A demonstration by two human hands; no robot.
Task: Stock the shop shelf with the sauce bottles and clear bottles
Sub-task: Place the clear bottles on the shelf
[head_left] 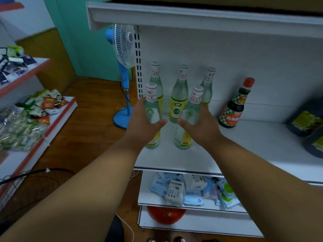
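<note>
Shelf: I see the white shelf [253,145] carrying all the stock, its back panel behind the bottles.
Back row: three clear bottles stand by the panel: the rear left bottle [156,79], the rear middle bottle [178,95] and the rear right bottle [208,82].
Sauce: one dark sauce bottle [235,105] stands upright to the right, well apart from my hands.
Left hand: my left hand [143,119] wraps the front left bottle [152,109], fingers curled behind the glass, thumb across the front.
Right hand: my right hand [199,121] grips the front right bottle [187,119] the same way.
Axis: both held bottles run long axis vertical, caps up, bases at or just on the shelf; I cannot tell which.
Risk: I judge the front pair sits near the shelf lip, so a careless release could tip one off.
Risk two: pushing them back could knock the rear row, since the gaps look narrow.
</note>
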